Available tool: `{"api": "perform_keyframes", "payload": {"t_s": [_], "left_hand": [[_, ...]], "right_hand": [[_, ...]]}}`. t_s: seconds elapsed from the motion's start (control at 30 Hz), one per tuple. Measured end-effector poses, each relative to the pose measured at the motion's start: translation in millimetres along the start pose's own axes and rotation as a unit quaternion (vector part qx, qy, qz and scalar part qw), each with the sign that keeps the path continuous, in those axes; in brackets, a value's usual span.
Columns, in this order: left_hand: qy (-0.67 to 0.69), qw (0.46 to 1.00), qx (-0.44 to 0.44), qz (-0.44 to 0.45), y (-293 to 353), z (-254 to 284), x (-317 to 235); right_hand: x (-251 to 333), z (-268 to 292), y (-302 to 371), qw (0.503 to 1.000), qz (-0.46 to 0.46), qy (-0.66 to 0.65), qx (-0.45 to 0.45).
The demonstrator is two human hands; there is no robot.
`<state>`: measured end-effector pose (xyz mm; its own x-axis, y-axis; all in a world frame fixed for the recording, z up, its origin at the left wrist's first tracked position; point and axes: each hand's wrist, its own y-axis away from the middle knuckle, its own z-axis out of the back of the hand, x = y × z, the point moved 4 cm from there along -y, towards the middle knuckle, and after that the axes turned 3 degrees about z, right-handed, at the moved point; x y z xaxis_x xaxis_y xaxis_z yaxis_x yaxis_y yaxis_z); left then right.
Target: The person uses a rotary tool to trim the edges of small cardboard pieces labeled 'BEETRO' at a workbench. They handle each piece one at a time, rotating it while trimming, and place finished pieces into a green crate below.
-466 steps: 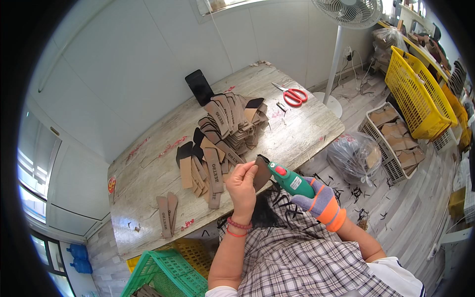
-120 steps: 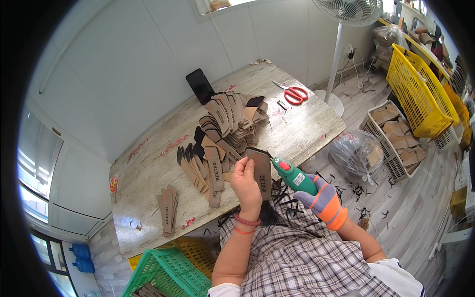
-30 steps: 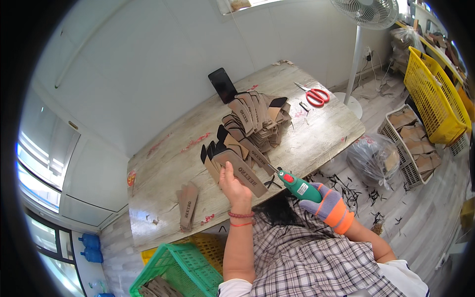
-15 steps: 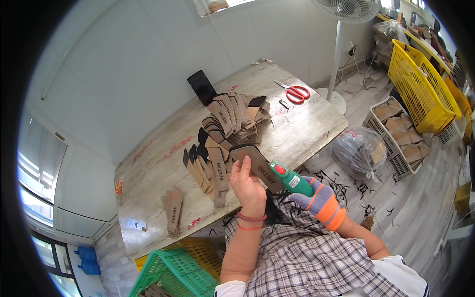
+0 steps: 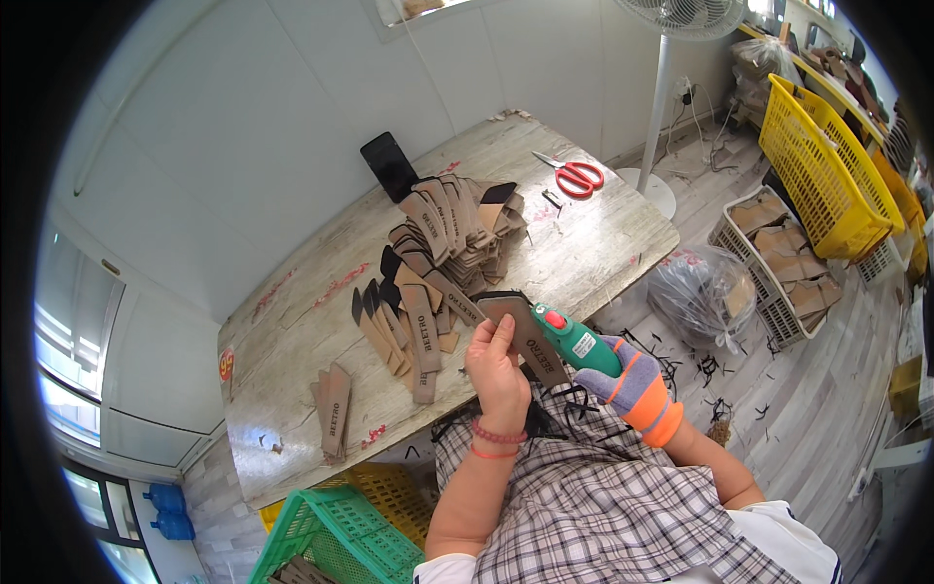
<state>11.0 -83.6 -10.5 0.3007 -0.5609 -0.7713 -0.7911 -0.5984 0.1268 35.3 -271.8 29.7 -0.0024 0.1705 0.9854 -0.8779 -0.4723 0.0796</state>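
Note:
My left hand (image 5: 498, 372) pinches a flat brown strip (image 5: 523, 336) with a dark edge and printed lettering, thumb on its face. The strip is held tilted just off the table's front edge, above my lap. My right hand (image 5: 632, 389), in a grey and orange glove, is wrapped round a green handheld electric cutter (image 5: 581, 348) with a red button. The cutter's front end meets the strip's right edge near its far end; its blade is too small to make out. Beyond my left hand lies a heap of similar strips (image 5: 452, 229), with looser ones (image 5: 420, 331) nearer.
On the table (image 5: 292, 389) are red-handled scissors (image 5: 579, 179), a black phone (image 5: 389, 165) and a small stack of strips (image 5: 334, 411). A green crate (image 5: 336, 535) stands below left. Right are a clear bag (image 5: 702, 297), a filled crate (image 5: 778, 243), a yellow basket (image 5: 827, 165) and dark floor scraps.
My left hand and the strip have shifted a little right and turned slightly. The cutter has moved up along the strip's right edge toward its far end. Both hands keep their holds.

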Motion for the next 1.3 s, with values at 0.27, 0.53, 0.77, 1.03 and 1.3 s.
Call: {"api": "perform_keyframes", "payload": {"t_s": [0.27, 0.53, 0.77, 1.03, 1.3], "left_hand": [[-0.095, 0.993, 0.025, -0.060, -1.8, 2.0, -18.6], [-0.223, 0.966, 0.070, -0.110, -7.6, 1.3, -40.4], [-0.279, 0.951, 0.119, -0.060, -5.0, 3.3, -37.3], [-0.342, 0.923, 0.165, -0.061, -3.1, 3.2, -39.8], [-0.568, 0.760, 0.212, -0.234, -5.8, -14.5, -78.8]], "right_hand": [[2.6, 2.3, 2.4, 0.999, -0.015, -0.015, 0.030], [-12.8, 4.7, 0.5, 0.999, -0.002, 0.021, 0.044], [-3.8, 2.1, 1.0, 0.999, 0.011, -0.004, 0.047], [-2.0, 2.5, -0.1, 0.998, -0.005, -0.042, 0.049], [-2.0, 7.7, 0.2, 0.998, 0.011, -0.004, 0.056]]}}
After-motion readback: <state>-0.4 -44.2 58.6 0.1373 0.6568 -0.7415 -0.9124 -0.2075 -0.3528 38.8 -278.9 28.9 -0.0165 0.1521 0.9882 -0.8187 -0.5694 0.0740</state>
